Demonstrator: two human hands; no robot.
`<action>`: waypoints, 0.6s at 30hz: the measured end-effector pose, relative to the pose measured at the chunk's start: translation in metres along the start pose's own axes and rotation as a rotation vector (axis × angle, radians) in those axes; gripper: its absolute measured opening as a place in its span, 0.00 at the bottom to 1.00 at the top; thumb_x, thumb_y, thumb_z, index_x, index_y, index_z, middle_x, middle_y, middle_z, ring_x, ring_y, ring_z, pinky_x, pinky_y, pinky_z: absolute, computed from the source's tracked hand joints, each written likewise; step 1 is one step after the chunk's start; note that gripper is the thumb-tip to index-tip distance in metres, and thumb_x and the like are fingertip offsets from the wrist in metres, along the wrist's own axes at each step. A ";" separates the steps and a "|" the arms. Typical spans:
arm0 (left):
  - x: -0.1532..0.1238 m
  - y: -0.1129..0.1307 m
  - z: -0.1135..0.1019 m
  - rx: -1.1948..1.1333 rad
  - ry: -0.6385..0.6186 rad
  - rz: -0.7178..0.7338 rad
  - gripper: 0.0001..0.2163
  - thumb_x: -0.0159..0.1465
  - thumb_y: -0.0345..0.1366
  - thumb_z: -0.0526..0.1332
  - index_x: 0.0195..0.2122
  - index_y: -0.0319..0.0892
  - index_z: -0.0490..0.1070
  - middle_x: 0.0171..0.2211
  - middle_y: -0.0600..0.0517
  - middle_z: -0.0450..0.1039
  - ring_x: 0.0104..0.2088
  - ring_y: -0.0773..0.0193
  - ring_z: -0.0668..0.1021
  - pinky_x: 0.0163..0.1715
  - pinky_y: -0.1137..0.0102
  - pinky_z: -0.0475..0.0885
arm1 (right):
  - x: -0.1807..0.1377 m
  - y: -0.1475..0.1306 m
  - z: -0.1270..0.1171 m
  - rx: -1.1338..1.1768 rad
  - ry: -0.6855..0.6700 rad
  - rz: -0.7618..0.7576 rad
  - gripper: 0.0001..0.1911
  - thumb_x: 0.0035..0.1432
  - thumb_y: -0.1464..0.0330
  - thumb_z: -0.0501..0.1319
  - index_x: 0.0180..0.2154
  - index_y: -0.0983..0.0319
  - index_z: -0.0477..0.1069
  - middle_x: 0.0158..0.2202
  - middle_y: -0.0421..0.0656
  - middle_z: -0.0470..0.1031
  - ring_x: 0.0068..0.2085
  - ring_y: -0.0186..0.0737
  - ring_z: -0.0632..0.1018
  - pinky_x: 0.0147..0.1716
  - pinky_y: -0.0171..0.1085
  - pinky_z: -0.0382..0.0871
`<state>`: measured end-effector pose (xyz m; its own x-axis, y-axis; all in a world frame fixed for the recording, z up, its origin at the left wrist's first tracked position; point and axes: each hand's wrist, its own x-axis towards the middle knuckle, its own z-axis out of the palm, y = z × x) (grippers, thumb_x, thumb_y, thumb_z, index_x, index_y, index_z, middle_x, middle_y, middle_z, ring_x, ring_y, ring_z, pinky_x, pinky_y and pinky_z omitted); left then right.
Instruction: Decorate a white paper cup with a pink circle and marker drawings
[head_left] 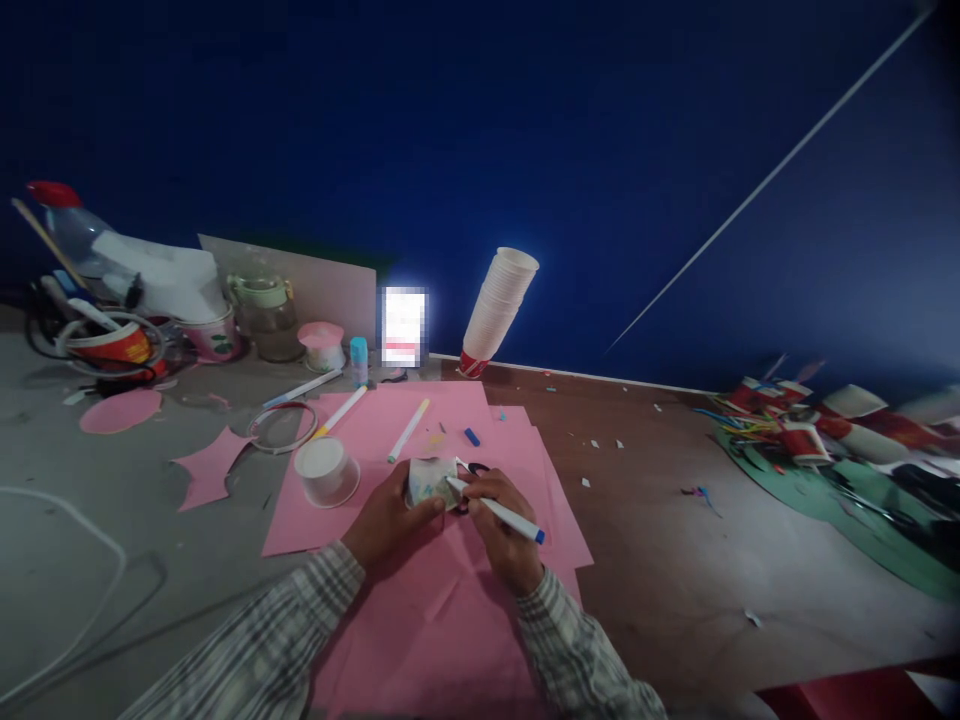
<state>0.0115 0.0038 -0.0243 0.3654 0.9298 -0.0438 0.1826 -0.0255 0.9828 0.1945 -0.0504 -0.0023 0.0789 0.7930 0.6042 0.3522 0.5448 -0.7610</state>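
Note:
My left hand (390,520) is closed round a small white paper cup (429,482) lying on its side, with coloured marks on its wall. My right hand (504,530) grips a white marker with a blue end (499,510), its tip touching the cup. Both hands rest over sheets of pink paper (450,600) on the floor. An upturned white paper cup (328,471) stands just left of my left hand. Black scissors (474,470) lie partly hidden behind my right hand.
Two markers (409,430) lie on the pink paper, with a blue cap (471,436). A leaning stack of paper cups (495,308) stands against the blue wall. Clutter of jars, bowls and a bottle sits far left (150,300); cups and green paper lie at right (817,450).

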 end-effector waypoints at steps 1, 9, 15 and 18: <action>0.000 0.000 0.000 -0.003 0.006 0.009 0.24 0.56 0.48 0.69 0.49 0.40 0.71 0.47 0.41 0.82 0.47 0.47 0.81 0.49 0.55 0.75 | -0.001 0.000 0.001 -0.019 0.001 -0.008 0.08 0.66 0.71 0.60 0.39 0.58 0.79 0.36 0.46 0.84 0.41 0.46 0.85 0.42 0.45 0.82; 0.001 -0.001 0.002 -0.030 0.034 -0.004 0.25 0.56 0.47 0.69 0.51 0.41 0.72 0.48 0.42 0.82 0.48 0.47 0.81 0.51 0.55 0.75 | 0.000 0.004 0.003 -0.092 0.005 0.015 0.10 0.69 0.68 0.58 0.41 0.59 0.79 0.37 0.46 0.84 0.39 0.44 0.84 0.39 0.42 0.80; 0.001 -0.006 0.001 -0.004 0.054 0.016 0.24 0.58 0.47 0.68 0.52 0.41 0.71 0.49 0.42 0.82 0.50 0.47 0.81 0.53 0.54 0.74 | 0.003 0.008 0.010 -0.086 0.015 0.027 0.10 0.69 0.67 0.57 0.40 0.59 0.78 0.37 0.46 0.83 0.39 0.44 0.84 0.39 0.42 0.79; 0.000 -0.004 0.001 -0.018 0.048 0.001 0.24 0.57 0.46 0.68 0.52 0.41 0.71 0.51 0.42 0.81 0.52 0.46 0.80 0.55 0.54 0.73 | 0.000 0.011 0.014 -0.075 0.042 0.011 0.10 0.69 0.66 0.57 0.41 0.58 0.78 0.37 0.46 0.83 0.42 0.46 0.84 0.42 0.44 0.80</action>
<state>0.0121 0.0033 -0.0285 0.3214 0.9463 -0.0350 0.1655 -0.0197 0.9860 0.1856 -0.0409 -0.0136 0.1216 0.7856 0.6066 0.4195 0.5132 -0.7487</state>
